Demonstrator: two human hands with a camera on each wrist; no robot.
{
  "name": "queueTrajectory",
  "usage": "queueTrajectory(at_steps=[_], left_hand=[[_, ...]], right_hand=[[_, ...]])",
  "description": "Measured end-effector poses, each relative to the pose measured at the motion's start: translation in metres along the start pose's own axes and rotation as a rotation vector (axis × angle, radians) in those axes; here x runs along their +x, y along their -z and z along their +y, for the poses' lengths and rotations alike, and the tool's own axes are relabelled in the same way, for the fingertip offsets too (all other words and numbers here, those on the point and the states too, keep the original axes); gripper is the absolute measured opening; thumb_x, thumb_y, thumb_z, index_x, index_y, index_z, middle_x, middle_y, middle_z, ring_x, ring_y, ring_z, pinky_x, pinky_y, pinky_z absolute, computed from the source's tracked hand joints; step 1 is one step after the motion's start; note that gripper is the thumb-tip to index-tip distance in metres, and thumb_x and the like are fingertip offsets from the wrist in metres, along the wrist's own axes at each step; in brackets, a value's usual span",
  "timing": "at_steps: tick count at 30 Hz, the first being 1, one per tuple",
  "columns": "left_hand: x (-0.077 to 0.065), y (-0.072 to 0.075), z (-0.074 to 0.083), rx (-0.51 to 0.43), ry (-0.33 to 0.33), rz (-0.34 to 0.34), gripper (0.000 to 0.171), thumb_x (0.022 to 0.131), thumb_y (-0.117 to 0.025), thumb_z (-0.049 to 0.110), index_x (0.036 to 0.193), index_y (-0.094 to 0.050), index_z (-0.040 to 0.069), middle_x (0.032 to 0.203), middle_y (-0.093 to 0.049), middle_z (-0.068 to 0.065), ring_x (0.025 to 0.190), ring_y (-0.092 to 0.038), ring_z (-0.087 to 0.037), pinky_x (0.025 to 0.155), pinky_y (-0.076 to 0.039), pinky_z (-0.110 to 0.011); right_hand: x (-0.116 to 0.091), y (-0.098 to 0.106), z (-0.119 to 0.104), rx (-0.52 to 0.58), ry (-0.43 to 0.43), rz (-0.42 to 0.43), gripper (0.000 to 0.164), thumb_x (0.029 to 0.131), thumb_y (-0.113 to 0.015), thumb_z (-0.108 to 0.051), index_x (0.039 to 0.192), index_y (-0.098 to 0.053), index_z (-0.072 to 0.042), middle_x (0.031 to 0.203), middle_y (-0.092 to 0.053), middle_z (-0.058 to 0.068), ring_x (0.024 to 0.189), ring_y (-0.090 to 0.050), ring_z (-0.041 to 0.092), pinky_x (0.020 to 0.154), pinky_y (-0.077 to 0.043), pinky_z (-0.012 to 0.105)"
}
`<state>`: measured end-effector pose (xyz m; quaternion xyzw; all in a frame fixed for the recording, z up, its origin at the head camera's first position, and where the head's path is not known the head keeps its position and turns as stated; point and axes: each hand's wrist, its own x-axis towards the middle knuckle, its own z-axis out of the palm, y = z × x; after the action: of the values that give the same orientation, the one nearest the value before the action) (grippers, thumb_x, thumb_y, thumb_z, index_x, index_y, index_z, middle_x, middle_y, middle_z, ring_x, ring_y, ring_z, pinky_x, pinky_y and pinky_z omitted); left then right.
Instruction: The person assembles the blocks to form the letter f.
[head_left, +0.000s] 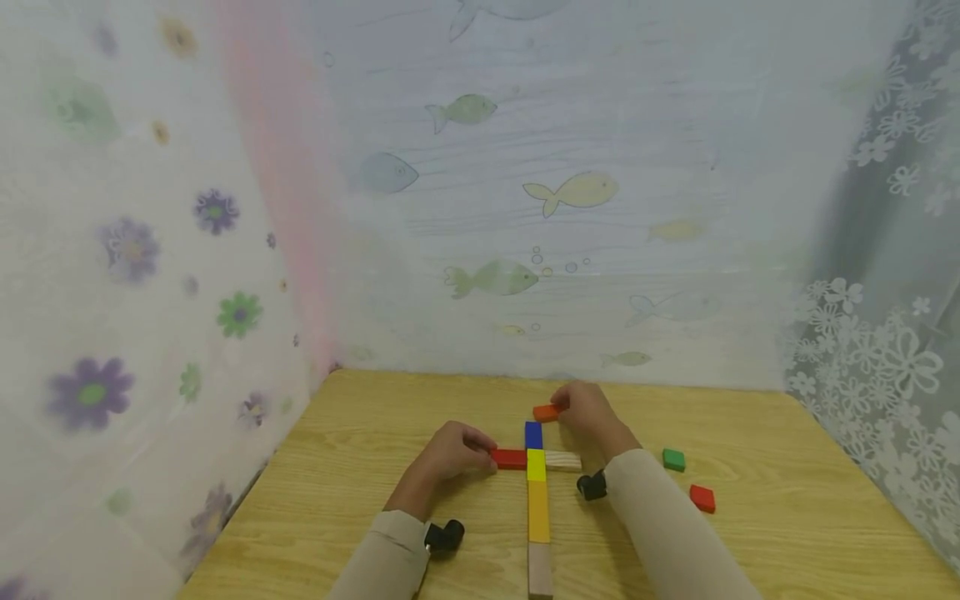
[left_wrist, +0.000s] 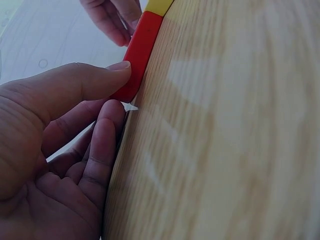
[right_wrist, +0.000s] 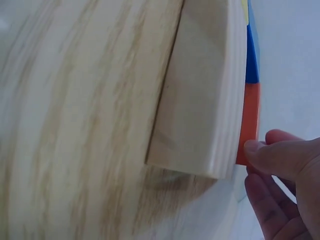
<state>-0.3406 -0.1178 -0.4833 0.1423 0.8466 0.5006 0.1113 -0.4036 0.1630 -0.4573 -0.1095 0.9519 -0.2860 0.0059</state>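
A red block (head_left: 509,459) lies to the left of a yellow block (head_left: 536,465), end against it. My left hand (head_left: 454,451) pinches the red block's outer end; in the left wrist view the thumb lies along its side. At the far end, a blue block (head_left: 533,435) adjoins the yellow one. My right hand (head_left: 589,412) pinches an orange block (head_left: 546,413) near the blue block's far end; the right wrist view shows the orange block (right_wrist: 249,122) partly behind a pale wooden block (right_wrist: 195,90). That wooden block (head_left: 563,461) extends right from the yellow one.
Toward me, an amber block (head_left: 538,511) and a beige block (head_left: 540,570) continue the row. A green block (head_left: 673,460) and a small red block (head_left: 702,498) lie at the right, near my right sleeve (head_left: 667,525). A fish-printed curtain (head_left: 570,317) hangs behind the table.
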Motion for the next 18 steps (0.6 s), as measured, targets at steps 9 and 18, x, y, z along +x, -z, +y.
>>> queueTrajectory(at_steps=[9,18], left_hand=[[0.0005,-0.0011,-0.0018,-0.01,0.011,0.0,0.021,0.084,-0.086,0.016,0.105,-0.08,0.011,0.093,-0.076,0.0,0.087,-0.065,-0.016,0.086,-0.056,-0.037],[0.0,0.0004,-0.0002,-0.006,0.011,-0.003,0.021,0.085,-0.085,0.015,0.106,-0.08,0.01,0.094,-0.076,0.0,0.087,-0.066,-0.016,0.085,-0.056,-0.036]], right_hand=[[0.0002,-0.0013,0.0013,-0.036,0.051,0.008,0.033,0.088,-0.066,0.01,0.115,-0.077,-0.006,0.111,-0.074,0.008,0.104,-0.066,0.027,0.099,-0.056,0.046],[0.0013,-0.0019,0.0022,-0.057,0.086,0.013,0.029,0.089,-0.072,0.006,0.116,-0.077,-0.005,0.109,-0.075,0.007,0.102,-0.067,0.026,0.098,-0.056,0.045]])
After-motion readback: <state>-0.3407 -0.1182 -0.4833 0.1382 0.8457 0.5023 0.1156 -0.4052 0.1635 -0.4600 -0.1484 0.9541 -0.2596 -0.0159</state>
